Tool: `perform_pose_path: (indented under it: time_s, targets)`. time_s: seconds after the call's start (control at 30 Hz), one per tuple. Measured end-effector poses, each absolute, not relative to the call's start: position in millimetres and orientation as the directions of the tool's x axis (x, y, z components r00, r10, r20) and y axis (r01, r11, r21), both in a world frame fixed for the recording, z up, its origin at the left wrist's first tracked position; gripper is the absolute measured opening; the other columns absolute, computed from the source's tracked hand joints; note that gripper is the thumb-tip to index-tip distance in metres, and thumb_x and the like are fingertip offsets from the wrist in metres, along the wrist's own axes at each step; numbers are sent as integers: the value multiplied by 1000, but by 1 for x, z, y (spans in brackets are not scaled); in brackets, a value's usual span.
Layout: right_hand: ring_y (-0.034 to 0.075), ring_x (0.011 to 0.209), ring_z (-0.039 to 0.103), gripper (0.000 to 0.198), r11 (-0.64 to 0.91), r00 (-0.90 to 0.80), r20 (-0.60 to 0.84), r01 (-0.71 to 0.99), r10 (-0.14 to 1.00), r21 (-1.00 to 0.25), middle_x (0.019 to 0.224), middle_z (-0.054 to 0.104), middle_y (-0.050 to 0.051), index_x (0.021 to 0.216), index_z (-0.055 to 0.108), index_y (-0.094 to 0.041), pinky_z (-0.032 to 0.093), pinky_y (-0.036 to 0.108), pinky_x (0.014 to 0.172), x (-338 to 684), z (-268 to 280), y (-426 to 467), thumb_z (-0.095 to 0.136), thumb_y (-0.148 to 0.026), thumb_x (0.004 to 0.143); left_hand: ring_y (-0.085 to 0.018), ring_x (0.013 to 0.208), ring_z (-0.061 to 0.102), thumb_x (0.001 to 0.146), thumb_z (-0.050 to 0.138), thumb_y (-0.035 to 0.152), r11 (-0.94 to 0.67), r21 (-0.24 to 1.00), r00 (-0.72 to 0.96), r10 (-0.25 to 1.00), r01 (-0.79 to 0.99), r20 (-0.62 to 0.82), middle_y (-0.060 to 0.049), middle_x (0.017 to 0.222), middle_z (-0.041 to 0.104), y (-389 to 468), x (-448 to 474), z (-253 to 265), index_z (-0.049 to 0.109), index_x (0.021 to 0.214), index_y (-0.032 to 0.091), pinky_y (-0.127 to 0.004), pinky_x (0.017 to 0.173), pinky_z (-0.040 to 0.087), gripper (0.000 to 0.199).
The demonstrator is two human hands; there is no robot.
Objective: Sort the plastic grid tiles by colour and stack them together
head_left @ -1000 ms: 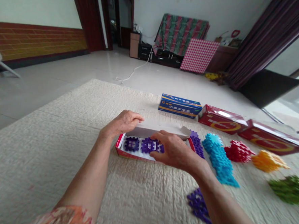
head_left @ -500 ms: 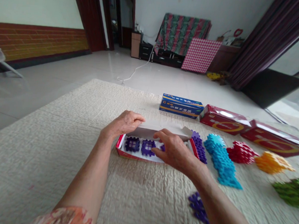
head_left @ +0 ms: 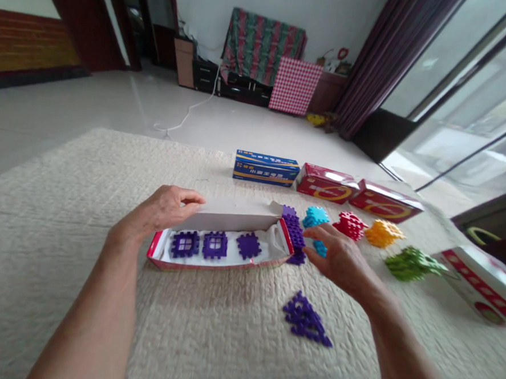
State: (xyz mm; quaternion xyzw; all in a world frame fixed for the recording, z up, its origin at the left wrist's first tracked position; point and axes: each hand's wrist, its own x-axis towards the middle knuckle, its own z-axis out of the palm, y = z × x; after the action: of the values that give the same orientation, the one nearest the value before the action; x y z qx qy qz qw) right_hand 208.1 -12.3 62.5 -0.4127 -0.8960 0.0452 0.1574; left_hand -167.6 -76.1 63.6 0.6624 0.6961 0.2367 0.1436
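A long open carton [head_left: 214, 265] with red ends lies on the quilted cover, lined with white. Inside it are two purple window-shaped interlocking blocks [head_left: 185, 244] and one solid purple block [head_left: 248, 245] to their right. At the left end of the raised white lid [head_left: 235, 205], my left hand [head_left: 168, 207] grips its edge between thumb and fingers. My right hand [head_left: 332, 251] is open, fingertips beside a stack of purple blocks [head_left: 292, 232] outside the carton's right end. It partly hides the light blue blocks [head_left: 315, 216]. Nothing shows in the right hand.
Piles of red [head_left: 349, 225], yellow [head_left: 383, 233] and green blocks [head_left: 413, 263] lie to the right. A loose purple pile [head_left: 305, 318] is nearer me. A blue box [head_left: 265, 168], two red boxes [head_left: 327, 182] and a white-and-red box [head_left: 482, 283] stand around the far and right sides.
My right hand has left the carton and moved right to the purple stack, uncovering the solid purple block. My left hand stays at the lid. The view has turned right.
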Motion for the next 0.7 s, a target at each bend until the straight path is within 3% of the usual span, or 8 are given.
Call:
perform_pose_path:
  time_s: [0.13, 0.3, 0.7]
  targets:
    - [26, 98, 62, 36, 689, -654, 221, 704, 723, -172, 117, 59, 13, 117, 59, -22, 54, 44, 83, 219, 36, -25, 60, -22, 81, -21, 93, 70, 78, 52, 40, 12, 507, -83, 989, 862, 119, 0, 101, 76, -74, -170, 60, 76, 98, 27, -30, 89, 53, 34]
    - [30, 107, 57, 47, 683, -630, 284, 715, 723, -152, 121, 53, 16, 128, 53, -19, 52, 49, 90, 213, 20, -32, 61, -21, 81, -22, 95, 70, 79, 52, 41, 21, 500, -90, 989, 866, 114, -2, 102, 76, -74, -169, 60, 77, 97, 25, -33, 93, 52, 35]
    - [33, 114, 53, 44, 671, -621, 279, 729, 733, -139, 126, 53, 17, 125, 56, -17, 48, 53, 96, 218, 14, -40, 61, -20, 81, -23, 98, 69, 79, 52, 45, 27, 516, -99, 989, 856, 113, -3, 102, 76, -73, -169, 58, 77, 96, 24, -35, 97, 51, 36]
